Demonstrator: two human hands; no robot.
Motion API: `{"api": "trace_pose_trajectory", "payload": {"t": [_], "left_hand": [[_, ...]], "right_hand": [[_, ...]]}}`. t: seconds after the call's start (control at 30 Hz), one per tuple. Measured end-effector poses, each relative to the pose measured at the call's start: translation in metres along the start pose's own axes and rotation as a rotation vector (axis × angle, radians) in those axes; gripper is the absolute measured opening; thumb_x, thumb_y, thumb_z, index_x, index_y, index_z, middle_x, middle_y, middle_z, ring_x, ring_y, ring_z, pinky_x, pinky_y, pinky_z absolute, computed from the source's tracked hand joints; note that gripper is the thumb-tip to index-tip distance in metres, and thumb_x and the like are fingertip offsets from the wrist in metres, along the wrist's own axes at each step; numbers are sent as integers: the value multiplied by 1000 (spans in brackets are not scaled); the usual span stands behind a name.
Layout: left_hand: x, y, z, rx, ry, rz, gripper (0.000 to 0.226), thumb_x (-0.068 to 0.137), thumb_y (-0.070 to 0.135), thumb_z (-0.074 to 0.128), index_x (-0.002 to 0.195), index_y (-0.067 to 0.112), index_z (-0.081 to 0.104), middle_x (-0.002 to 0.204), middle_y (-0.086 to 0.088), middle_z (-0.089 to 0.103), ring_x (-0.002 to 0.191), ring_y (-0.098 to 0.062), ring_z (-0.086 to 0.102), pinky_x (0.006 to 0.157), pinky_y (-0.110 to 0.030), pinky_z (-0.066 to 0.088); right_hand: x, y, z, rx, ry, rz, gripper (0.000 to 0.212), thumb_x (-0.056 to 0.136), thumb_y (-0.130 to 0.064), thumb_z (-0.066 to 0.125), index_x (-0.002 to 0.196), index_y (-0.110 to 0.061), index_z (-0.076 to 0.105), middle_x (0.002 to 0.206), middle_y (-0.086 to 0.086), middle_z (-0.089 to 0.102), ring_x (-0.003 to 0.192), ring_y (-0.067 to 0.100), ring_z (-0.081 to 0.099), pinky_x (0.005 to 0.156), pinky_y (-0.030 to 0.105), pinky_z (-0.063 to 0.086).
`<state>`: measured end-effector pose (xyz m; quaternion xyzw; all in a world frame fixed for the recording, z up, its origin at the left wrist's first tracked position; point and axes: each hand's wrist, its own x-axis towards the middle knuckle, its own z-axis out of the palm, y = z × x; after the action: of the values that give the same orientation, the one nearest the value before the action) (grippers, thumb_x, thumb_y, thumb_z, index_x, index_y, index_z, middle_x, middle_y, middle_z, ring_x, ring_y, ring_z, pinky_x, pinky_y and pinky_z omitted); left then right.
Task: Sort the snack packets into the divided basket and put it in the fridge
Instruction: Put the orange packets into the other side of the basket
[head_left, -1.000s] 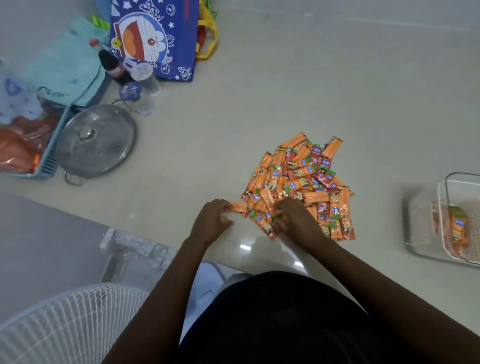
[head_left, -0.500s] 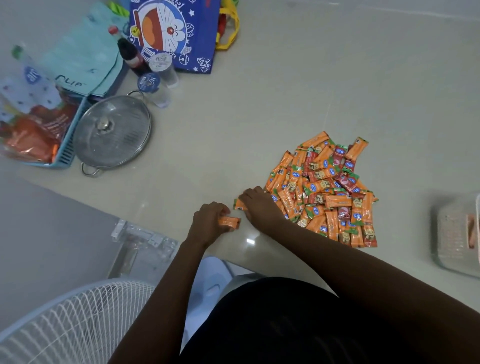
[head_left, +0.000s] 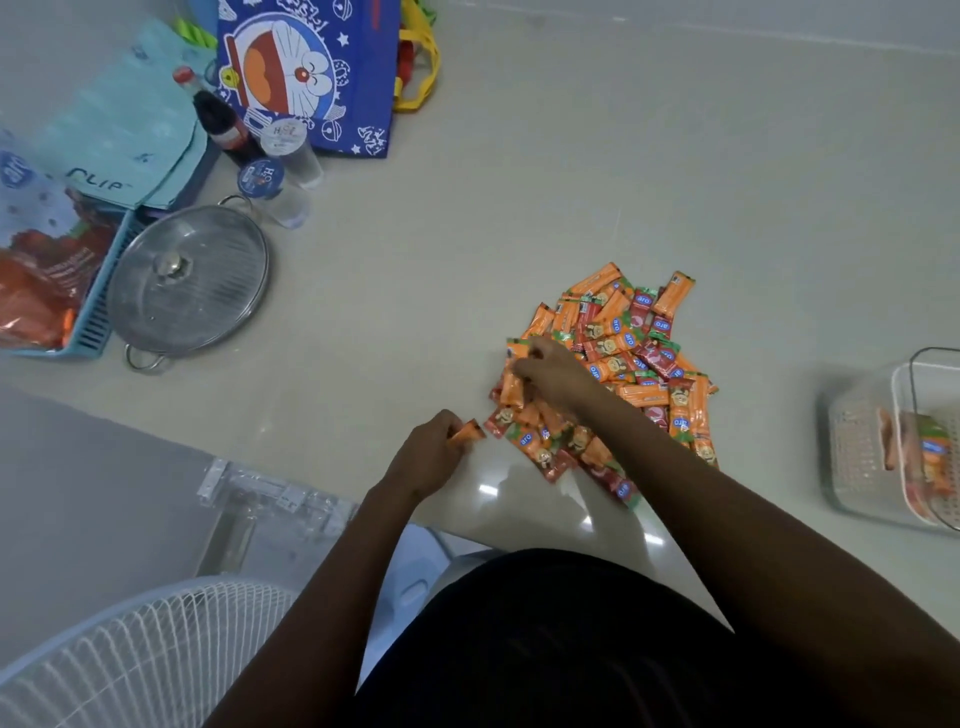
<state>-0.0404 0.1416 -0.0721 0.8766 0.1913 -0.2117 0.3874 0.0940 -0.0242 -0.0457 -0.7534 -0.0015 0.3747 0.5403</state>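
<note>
Pale floor (head_left: 675, 171) carried everything, w/ a person bent over it. Heap of snack packets (head_left: 631, 358), mostly orange w/ a few red ones, sat right of the floor's middle. Right hand (head_left: 553, 371) lay on the heap's left edge, fingers curled down into the packets; couldn't tell if it had actually pinched one. Left hand (head_left: 428, 457) hovered just off the heap's near-left corner, closed round an orange packet (head_left: 467, 431) whose end stuck out toward the heap.

Divided basket (head_left: 862, 452), pale plastic w/ a wire handle, stood well apart at the floor's right edge, cut off by the frame; a few packets were already inside, blurred, so which compartment wasn't clear.

Far-left corner was crowded: a blue cartoon bag (head_left: 306, 78), a dark soda bottle (head_left: 221, 119), two clear water bottles (head_left: 288, 166) beside it, a steel pot w/ a glass lid (head_left: 187, 280) and a blue crate (head_left: 96, 317) touching the pot's left side. White fan grille (head_left: 130, 660) filled the near-left corner.
</note>
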Motion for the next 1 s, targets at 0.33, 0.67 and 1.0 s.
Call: {"api": "trace_pose_trajectory", "payload": {"t": [0.33, 0.67, 1.0], "left_hand": [[1, 58, 43, 191, -226, 266, 28, 91, 22, 54, 119, 18, 50, 119, -7, 62, 95, -20, 56, 74, -28, 43], [8, 47, 52, 292, -66, 326, 34, 72, 34, 79, 101, 22, 68, 109, 2, 64, 98, -24, 61, 82, -36, 48], [12, 52, 54, 366, -151, 311, 25, 77, 25, 73, 100, 22, 64, 100, 3, 67, 94, -19, 59, 72, -29, 42]], "right_hand": [[-18, 46, -29, -561, 191, -8, 24, 80, -32, 73, 93, -17, 59, 97, 4, 65, 86, 17, 59, 69, 27, 41], [-21, 50, -31, -324, 205, 27, 23, 84, -19, 64, 100, -3, 61, 94, 13, 63, 75, 24, 58, 63, 33, 45], [-47, 59, -100, 814, 100, 217, 11, 86, -3, 51, 87, -12, 58, 72, 6, 61, 50, 16, 59, 43, 22, 47]]}}
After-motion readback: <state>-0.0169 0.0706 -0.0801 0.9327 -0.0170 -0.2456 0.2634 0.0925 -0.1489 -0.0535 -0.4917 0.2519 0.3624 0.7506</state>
